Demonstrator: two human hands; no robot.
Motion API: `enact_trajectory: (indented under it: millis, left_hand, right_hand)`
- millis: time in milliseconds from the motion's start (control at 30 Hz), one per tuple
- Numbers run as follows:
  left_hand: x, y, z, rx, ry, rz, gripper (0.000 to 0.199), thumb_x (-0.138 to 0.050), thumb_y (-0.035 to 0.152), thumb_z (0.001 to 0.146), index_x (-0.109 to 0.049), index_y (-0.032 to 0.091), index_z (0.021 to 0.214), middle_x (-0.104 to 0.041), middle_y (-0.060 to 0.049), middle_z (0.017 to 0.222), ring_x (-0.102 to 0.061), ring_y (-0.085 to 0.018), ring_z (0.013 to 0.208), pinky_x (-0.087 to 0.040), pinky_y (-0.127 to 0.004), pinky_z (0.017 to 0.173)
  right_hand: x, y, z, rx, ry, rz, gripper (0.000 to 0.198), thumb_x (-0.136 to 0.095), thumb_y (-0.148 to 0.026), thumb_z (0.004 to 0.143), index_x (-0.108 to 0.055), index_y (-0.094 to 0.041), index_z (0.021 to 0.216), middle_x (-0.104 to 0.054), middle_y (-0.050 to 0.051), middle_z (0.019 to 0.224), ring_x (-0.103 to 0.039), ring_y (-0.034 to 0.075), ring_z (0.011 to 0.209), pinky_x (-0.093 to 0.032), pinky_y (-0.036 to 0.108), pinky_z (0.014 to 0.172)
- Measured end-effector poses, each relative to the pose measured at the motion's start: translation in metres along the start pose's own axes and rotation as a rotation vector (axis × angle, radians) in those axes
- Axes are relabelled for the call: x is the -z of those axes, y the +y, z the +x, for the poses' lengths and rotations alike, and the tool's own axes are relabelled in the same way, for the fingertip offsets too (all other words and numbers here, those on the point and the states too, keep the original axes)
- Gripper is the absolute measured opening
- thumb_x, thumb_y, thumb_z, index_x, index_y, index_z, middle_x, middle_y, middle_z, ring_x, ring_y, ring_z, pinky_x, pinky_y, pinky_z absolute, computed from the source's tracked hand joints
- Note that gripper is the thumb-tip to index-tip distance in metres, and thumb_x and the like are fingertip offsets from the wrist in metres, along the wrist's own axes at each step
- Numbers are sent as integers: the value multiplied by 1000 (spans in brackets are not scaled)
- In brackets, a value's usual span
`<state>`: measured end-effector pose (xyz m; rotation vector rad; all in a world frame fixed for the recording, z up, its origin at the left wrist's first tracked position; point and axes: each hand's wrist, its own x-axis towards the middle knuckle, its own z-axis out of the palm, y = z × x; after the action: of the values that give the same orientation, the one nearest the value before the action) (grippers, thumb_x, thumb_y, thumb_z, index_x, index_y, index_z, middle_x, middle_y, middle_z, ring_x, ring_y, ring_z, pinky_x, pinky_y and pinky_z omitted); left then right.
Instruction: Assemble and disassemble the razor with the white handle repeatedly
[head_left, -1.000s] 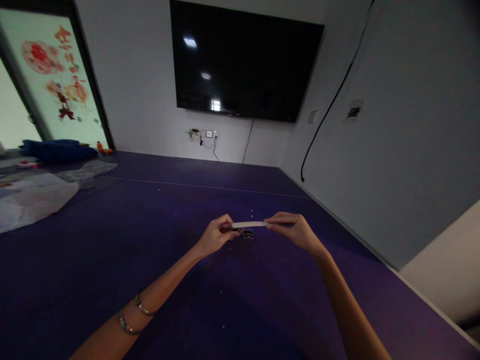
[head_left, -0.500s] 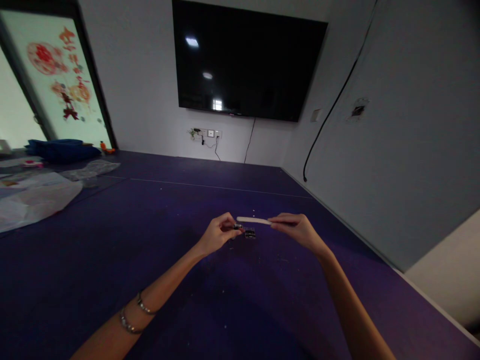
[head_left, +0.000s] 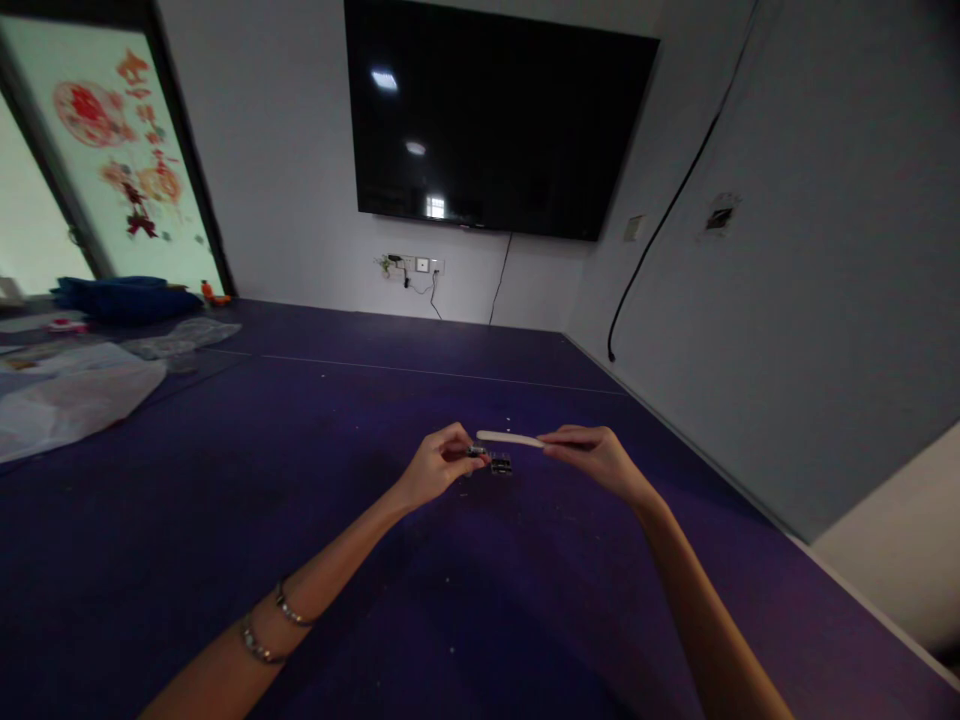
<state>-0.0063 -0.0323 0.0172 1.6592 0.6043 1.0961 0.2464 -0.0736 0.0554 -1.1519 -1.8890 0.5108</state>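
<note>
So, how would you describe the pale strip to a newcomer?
Below the black screen lies a purple surface. There, the right hand pinches one end of the strip: pale, slender, slightly curved, unlike the dark object below it in view.

Watching remotely, I log the strip (head_left: 511,438): its left end, against the left hand (head_left: 439,466) a second ago, now sits clear, just above the small piece (head_left: 477,451) in those fingers. More of that piece shows to me. Strip now dips toward the right hand (head_left: 596,458); earlier, slight rise that way. My view swung slightly; TV (head_left: 495,120) sits further right.
</note>
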Motion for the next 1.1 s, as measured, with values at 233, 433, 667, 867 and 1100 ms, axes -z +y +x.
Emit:
enact_trajectory:
  millis: [233, 433, 667, 867, 1100]
  left_hand:
    - [0, -2, 1, -9, 0, -1, 23, -69, 22, 68, -47, 15, 71, -70, -6, 79, -64, -14, 70, -46, -23, 59]
    - [-1, 3, 0, -4, -1, -16, 23, -69, 21, 69, -47, 15, 70, -70, -6, 78, -64, -15, 72, -47, -24, 60]
    - [-2, 0, 1, -20, -16, -17, 23, -69, 21, 69, -46, 16, 70, -70, -6, 79, -64, -15, 74, -47, -25, 62]
    - [-3, 1, 1, -13, -8, -3, 24, -70, 21, 68, -47, 15, 70, -70, -5, 78, -65, -15, 73, -47, -24, 61]
    - [-4, 5, -1, -2, -9, 2, 23, -70, 22, 68, -47, 16, 71, -70, -6, 78, -65, -15, 73, -47, -25, 61]
  right_hand:
    - [3, 5, 0, 10, -36, 33, 24, -66, -39, 73, -74, -22, 87, -70, 7, 86, -63, 18, 77, -48, 28, 66]
    - [4, 8, -1, -13, -22, 50, 24, -67, -39, 72, -74, -22, 87, -70, 7, 86, -63, 19, 78, -49, 29, 67]
    - [5, 9, -1, -13, -7, 46, 23, -67, -38, 72, -74, -22, 88, -70, 6, 87, -63, 19, 79, -49, 29, 69]
    - [5, 7, -1, -3, -42, 56, 24, -67, -39, 72, -74, -21, 86, -71, 7, 86, -64, 19, 78, -49, 29, 66]
    - [3, 7, -1, -36, -30, 89, 24, -69, -39, 70, -74, -21, 84, -71, 7, 86, -64, 20, 78, -49, 29, 67]
